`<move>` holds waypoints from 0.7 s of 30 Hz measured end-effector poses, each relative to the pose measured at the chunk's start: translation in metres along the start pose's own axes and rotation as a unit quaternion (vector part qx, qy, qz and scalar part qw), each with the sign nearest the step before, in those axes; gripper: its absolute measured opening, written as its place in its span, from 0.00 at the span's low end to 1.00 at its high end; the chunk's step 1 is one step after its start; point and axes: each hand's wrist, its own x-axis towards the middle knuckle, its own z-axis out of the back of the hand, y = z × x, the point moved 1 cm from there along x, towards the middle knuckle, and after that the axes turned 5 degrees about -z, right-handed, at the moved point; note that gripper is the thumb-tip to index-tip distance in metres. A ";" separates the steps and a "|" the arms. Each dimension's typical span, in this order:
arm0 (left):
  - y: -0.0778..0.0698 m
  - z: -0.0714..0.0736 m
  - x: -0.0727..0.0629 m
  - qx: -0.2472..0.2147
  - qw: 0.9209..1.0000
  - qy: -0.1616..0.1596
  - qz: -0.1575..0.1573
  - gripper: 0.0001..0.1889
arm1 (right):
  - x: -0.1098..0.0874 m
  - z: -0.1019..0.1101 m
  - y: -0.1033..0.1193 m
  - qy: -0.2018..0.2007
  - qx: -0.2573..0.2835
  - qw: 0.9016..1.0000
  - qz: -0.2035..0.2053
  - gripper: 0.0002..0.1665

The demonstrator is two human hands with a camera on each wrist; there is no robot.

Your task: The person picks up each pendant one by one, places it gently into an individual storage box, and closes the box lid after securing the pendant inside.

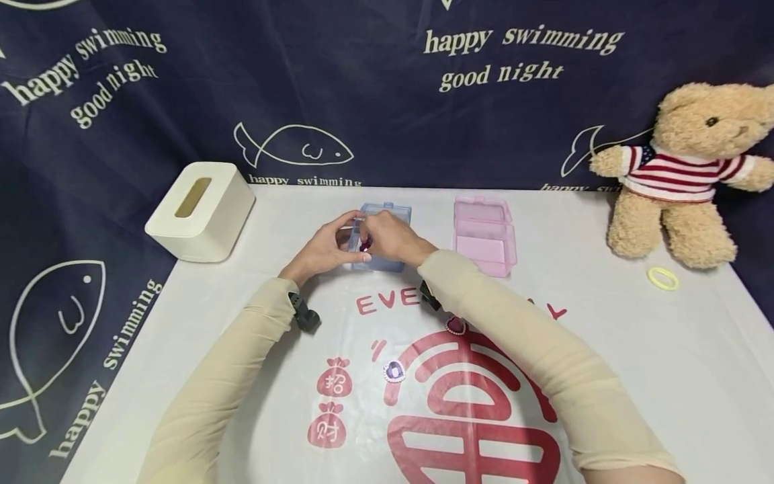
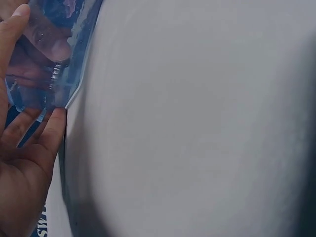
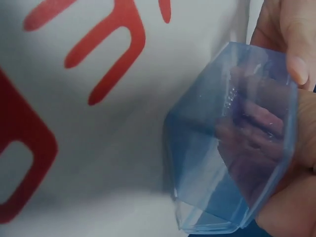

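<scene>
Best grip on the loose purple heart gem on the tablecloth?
Likely pinch the purple heart gem by opposite sides of its pale studded rim, coming from above: it lies flat on the tablecloth, nothing standing against it, so both edges look reachable.

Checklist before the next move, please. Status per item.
1. Blue box steadied: ok, the left hand grips its side.
2. Blue box open: ok, its lid stands back at the far side.
3. Magenta gem in grip: ok, it is at the curled fingers of the right hand.
4. Magenta gem settled in blue box: cannot tell, fingers partly cover it.
5. Pink box open: ok, lid back.
6. Other gems boxed: not ok, the purple heart gem and dark red gem lie on the table.
</scene>
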 end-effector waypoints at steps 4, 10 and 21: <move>-0.003 -0.001 0.001 -0.002 1.000 0.003 0.002 0.43 | 0.001 0.001 -0.001 0.009 -0.008 1.000 -0.026 0.03; -0.007 0.000 -0.001 0.001 1.000 0.001 0.007 0.44 | 0.003 0.000 -0.001 0.018 -0.015 0.999 -0.034 0.04; -0.008 -0.001 -0.002 0.017 0.999 0.000 0.031 0.44 | -0.028 0.030 -0.014 -0.021 0.053 0.997 0.051 0.09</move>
